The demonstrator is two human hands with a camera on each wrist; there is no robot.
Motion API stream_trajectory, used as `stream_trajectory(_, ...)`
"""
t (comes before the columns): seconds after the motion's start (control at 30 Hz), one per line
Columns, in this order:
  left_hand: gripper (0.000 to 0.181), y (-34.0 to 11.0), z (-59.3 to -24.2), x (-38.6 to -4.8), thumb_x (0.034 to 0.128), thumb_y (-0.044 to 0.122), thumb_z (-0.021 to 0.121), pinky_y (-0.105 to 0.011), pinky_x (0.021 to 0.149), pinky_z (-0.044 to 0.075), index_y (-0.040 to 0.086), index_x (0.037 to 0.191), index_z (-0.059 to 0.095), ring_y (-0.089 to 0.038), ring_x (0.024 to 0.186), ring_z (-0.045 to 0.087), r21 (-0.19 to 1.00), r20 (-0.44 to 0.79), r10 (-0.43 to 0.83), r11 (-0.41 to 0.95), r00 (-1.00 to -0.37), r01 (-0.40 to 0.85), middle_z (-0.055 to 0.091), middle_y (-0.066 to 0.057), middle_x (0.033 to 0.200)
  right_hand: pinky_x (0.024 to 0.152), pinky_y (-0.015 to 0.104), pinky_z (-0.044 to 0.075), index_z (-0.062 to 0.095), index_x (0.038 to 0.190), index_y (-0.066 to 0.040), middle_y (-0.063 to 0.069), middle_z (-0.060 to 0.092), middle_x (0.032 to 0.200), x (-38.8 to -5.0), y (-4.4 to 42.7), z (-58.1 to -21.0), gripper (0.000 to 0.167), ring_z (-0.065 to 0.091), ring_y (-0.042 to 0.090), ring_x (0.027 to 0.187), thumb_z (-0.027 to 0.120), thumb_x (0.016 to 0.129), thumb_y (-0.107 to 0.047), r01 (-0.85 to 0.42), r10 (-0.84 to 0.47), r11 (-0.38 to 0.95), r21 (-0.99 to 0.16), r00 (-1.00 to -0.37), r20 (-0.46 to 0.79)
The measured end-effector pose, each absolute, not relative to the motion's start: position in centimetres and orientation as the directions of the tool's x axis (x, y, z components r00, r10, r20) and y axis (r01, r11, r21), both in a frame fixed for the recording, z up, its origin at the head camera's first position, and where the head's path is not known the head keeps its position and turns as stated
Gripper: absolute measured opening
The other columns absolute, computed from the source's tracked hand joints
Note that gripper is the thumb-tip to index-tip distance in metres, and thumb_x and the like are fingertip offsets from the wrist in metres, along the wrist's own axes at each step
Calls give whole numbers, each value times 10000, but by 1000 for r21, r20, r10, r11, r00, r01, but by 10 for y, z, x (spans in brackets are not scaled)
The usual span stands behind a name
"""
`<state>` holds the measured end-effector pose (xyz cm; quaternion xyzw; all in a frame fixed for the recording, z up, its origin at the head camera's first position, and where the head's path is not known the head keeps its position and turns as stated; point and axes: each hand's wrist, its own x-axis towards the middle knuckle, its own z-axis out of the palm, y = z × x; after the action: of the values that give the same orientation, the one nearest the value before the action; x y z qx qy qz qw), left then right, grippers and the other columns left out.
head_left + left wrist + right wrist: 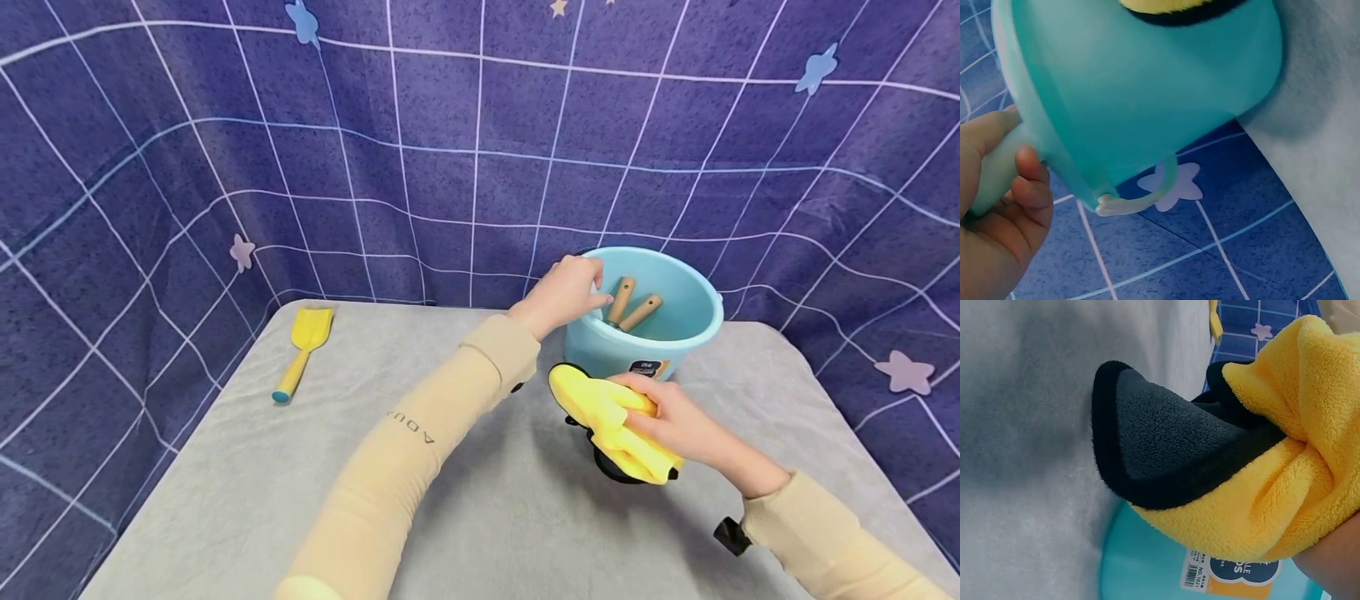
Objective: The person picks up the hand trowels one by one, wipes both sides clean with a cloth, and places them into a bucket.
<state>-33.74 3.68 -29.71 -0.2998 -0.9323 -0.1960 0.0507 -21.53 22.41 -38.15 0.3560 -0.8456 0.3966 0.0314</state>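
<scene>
A light blue bucket stands at the back right of the table. My left hand grips its rim on the left side. In the left wrist view, the fingers and thumb curl round a pale teal part at that rim. My right hand holds a bunched microfibre cloth in front of the bucket, above the table. Yellow on one face and dark grey on the other, the cloth has black edging. Two wooden handles lean inside the bucket; their lower ends are hidden.
A yellow toy shovel with a blue handle end lies at the back left of the grey-covered table. Behind the table hangs a dark blue curtain with grid lines and stars. The bucket's bail hangs at its side.
</scene>
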Motion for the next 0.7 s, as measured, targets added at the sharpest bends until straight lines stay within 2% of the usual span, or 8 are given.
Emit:
stream_trajectory(0.17, 243, 42, -301, -340, 917, 319, 611, -219, 621, 432, 89, 989, 577, -115, 677, 520, 311, 194, 539, 759, -820, 572, 577, 1, 850, 602, 244, 503, 597, 1160, -128, -27, 615, 914, -217, 224, -383, 360, 595, 48, 661, 618, 833, 22, -627, -579, 439, -644, -745, 331)
stream_trajectory(0.3, 259, 47, -303, -339, 930, 341, 585, -298, 828, 485, 101, 1027, 578, -112, 721, 544, 221, 175, 549, 787, -818, 575, 567, 8, 833, 604, 242, 500, 602, 1158, -132, -35, 620, 907, -218, 223, -384, 352, 593, 47, 668, 623, 838, 12, -635, -583, 440, -635, -740, 336)
stream_trajectory(0.4, 284, 51, -303, -339, 929, 340, 586, -403, 994, 423, 98, 1077, 584, -120, 819, 600, 177, 168, 550, 800, -818, 573, 588, 5, 854, 609, 241, 499, 605, 1157, -131, -40, 624, 905, -218, 224, -384, 350, 591, 45, 678, 626, 838, 11, -639, -583, 444, -629, -739, 339)
stream_trajectory(0.5, 311, 52, -305, -339, 924, 340, 592, -369, 951, 458, 102, 1124, 578, -124, 877, 615, 164, 161, 552, 803, -818, 573, 598, 11, 897, 613, 242, 498, 606, 1155, -127, -43, 622, 904, -218, 223, -383, 350, 588, 46, 685, 625, 835, 14, -638, -583, 446, -628, -739, 337)
stream_trajectory(0.63, 302, 51, -307, -338, 924, 352, 587, -255, 736, 481, 124, 1121, 571, -96, 794, 580, 171, 155, 554, 800, -818, 574, 583, 28, 891, 613, 243, 496, 606, 1151, -123, -47, 615, 902, -217, 224, -383, 353, 583, 47, 685, 624, 829, 20, -638, -584, 450, -625, -740, 335)
stream_trajectory(0.7, 287, 50, -308, -337, 926, 352, 585, -243, 693, 462, 126, 1103, 574, -93, 762, 558, 179, 159, 555, 797, -816, 577, 574, 30, 880, 612, 243, 494, 605, 1150, -121, -50, 613, 900, -217, 224, -384, 355, 581, 47, 684, 626, 826, 19, -638, -582, 453, -622, -740, 335)
